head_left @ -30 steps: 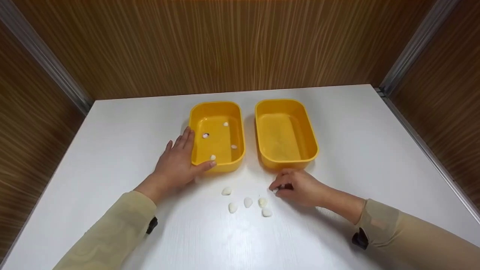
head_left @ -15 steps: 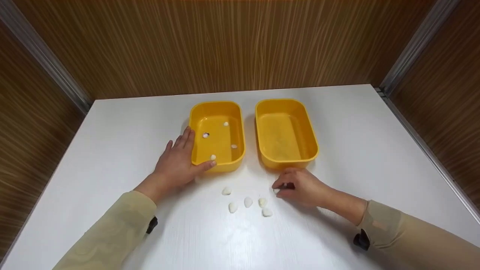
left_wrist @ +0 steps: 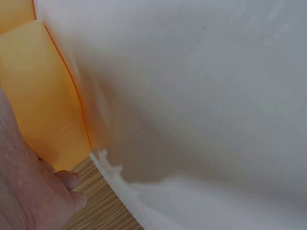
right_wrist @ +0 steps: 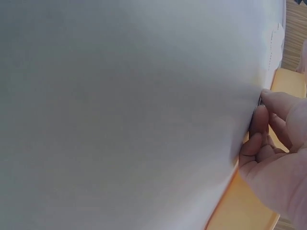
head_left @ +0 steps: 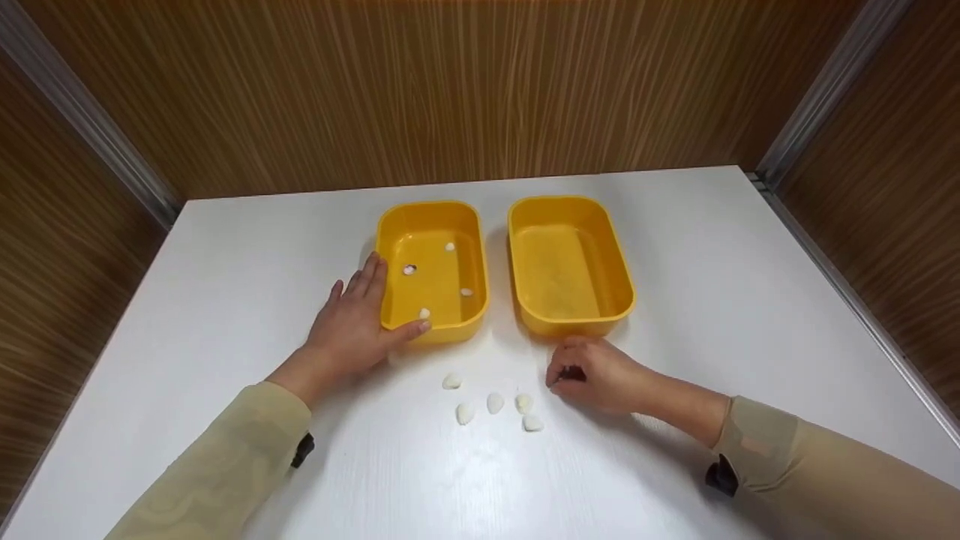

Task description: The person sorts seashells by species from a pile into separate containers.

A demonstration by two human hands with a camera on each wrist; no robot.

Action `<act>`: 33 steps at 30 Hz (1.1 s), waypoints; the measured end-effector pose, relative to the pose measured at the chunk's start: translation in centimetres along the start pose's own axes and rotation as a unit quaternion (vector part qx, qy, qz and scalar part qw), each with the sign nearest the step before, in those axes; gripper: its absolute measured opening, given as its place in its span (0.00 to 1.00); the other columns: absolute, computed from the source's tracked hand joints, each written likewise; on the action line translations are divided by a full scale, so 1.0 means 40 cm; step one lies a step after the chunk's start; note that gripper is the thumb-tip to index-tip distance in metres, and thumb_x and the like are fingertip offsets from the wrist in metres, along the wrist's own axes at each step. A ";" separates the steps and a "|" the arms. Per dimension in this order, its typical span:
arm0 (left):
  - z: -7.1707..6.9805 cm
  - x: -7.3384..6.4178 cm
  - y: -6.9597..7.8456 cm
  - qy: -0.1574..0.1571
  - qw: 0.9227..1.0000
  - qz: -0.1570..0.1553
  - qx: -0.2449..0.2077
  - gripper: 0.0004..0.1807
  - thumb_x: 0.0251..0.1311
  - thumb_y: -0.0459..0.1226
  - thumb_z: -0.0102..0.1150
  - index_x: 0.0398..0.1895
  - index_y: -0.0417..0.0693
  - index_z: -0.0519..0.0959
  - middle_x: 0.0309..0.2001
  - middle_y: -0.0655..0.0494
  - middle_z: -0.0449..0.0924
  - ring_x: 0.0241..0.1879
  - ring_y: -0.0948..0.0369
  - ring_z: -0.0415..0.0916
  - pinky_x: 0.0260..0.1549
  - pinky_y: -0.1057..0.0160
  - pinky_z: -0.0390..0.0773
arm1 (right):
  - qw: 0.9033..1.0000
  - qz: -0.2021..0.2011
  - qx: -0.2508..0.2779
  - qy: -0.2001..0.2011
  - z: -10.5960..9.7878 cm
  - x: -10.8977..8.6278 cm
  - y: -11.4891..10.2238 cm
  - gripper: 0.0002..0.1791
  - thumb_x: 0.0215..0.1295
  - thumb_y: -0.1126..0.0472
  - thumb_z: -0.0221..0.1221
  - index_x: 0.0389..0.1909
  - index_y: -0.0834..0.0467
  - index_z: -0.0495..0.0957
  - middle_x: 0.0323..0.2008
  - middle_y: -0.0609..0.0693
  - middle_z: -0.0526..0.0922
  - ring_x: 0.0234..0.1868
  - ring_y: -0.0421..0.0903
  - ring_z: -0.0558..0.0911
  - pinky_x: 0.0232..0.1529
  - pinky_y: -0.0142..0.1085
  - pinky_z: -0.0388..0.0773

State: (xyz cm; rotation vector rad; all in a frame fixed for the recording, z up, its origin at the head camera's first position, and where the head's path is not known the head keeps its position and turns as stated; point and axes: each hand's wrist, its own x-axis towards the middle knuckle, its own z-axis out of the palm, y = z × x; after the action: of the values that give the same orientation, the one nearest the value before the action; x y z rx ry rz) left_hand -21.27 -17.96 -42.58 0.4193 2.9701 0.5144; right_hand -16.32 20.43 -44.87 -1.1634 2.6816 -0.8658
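My left hand [head_left: 349, 326] lies with straight fingers along the side of the left yellow tray [head_left: 457, 333], its thumb over the near corner. Several small white pieces, shell-like in shape, rest in that tray, one piece [head_left: 409, 269] marked dark. In front of the right yellow tray [head_left: 574, 328], my right hand [head_left: 600, 375] has its thumb and index fingertips together low over the table. A thin dark edge of the small white shell shows between those fingertips in the right wrist view; the rest of it is hidden. Left of this hand lie several loose white shells [head_left: 495, 403].
Both trays stand side by side on the white table [head_left: 285, 247], a narrow gap between them. Wood-grain panels [head_left: 480, 90] rise behind and at both sides. In the left wrist view, the tray wall [left_wrist: 48, 96] is close beside the hand.
The right hand has drawn slightly right and its fingertips have closed in, so the white shell between them no longer shows from above. My left hand stays against the tray.
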 end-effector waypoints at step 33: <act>0.000 -0.002 0.000 0.001 1.000 0.000 -0.005 0.68 0.63 0.78 0.47 0.87 0.41 0.35 0.87 0.47 0.31 0.85 0.45 0.38 0.81 0.42 0.33 | 1.000 -0.011 0.022 -0.012 -0.026 -0.007 0.017 0.07 0.68 0.67 0.70 0.45 0.59 0.92 0.31 0.47 0.88 0.32 0.40 0.82 0.40 0.36 0.85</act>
State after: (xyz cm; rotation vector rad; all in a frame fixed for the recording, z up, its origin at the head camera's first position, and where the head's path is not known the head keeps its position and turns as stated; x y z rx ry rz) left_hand -21.18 -18.00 -42.60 0.4181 2.9675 0.5289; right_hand -16.89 21.48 -44.40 -1.1884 2.6228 -0.9037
